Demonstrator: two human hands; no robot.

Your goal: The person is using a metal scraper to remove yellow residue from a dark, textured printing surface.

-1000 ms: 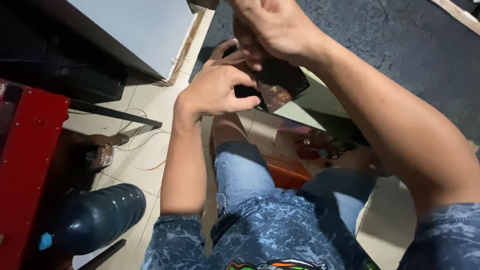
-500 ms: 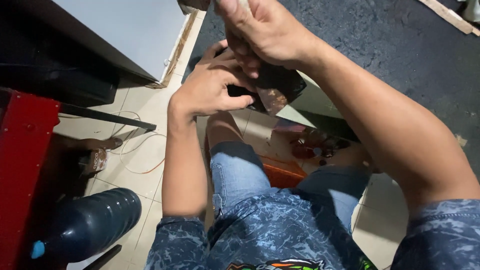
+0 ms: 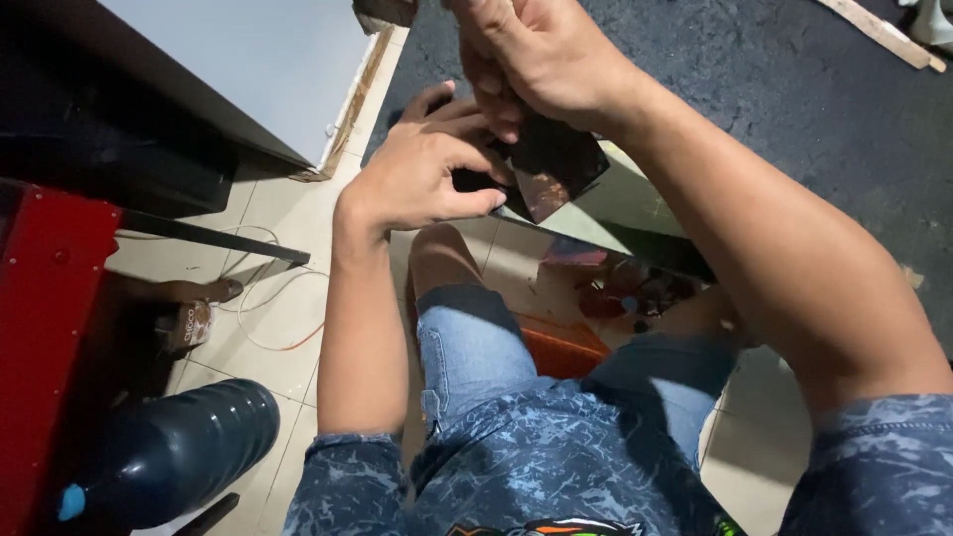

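Note:
A small dark flat device (image 3: 556,164) with a shiny black face is held up over my knees. My left hand (image 3: 422,164) grips its left side, thumb underneath and fingers curled on top. My right hand (image 3: 536,60) is closed over its upper edge from above, and I cannot tell whether it also pinches a small tool. Most of the device is hidden by both hands. I sit with my legs in blue denim shorts (image 3: 486,357) below the hands.
A red cabinet (image 3: 45,328) stands at the left, a dark blue plastic bottle (image 3: 169,452) beside it. An orange box (image 3: 561,347) and small red parts (image 3: 620,293) lie on the tiled floor. A white panel (image 3: 263,69) leans at the top left; thin wires (image 3: 268,288) trail below.
Both hands and the device have stayed together and risen slightly in the view. The grip looks the same.

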